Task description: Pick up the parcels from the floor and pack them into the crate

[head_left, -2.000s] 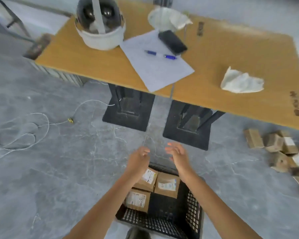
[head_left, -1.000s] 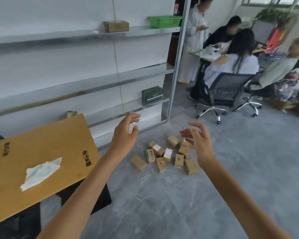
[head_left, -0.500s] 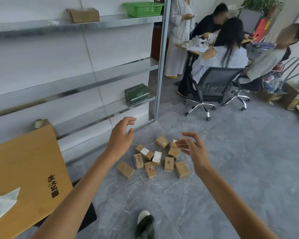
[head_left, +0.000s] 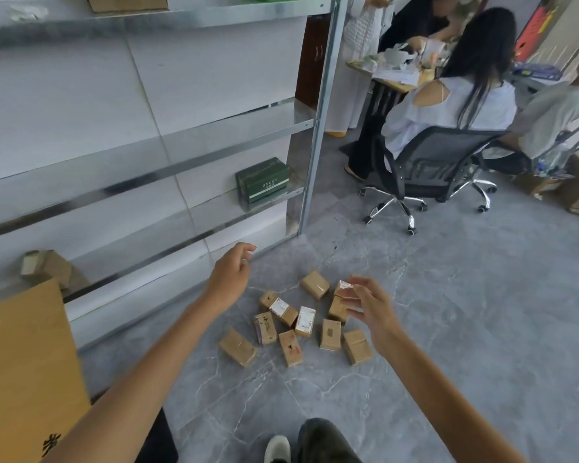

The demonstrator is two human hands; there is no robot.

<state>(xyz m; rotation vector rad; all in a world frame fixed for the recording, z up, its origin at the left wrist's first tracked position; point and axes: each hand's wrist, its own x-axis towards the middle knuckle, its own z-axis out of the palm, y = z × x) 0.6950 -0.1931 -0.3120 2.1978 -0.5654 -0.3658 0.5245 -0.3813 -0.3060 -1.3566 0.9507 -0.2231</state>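
Grey marbled floor [head_left: 465, 312] holds small brown cardboard parcels [head_left: 330, 334], some white-labelled; left grip [head_left: 229, 275] and right grip [head_left: 370, 307] spread, empty.

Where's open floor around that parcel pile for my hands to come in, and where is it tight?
Bare floor lies between the parcels and the shoe, and wider still right of the pile toward the office chair. Tight: inside the pile, boxes nearly touch; a narrow strip separates it from the shelf rack.
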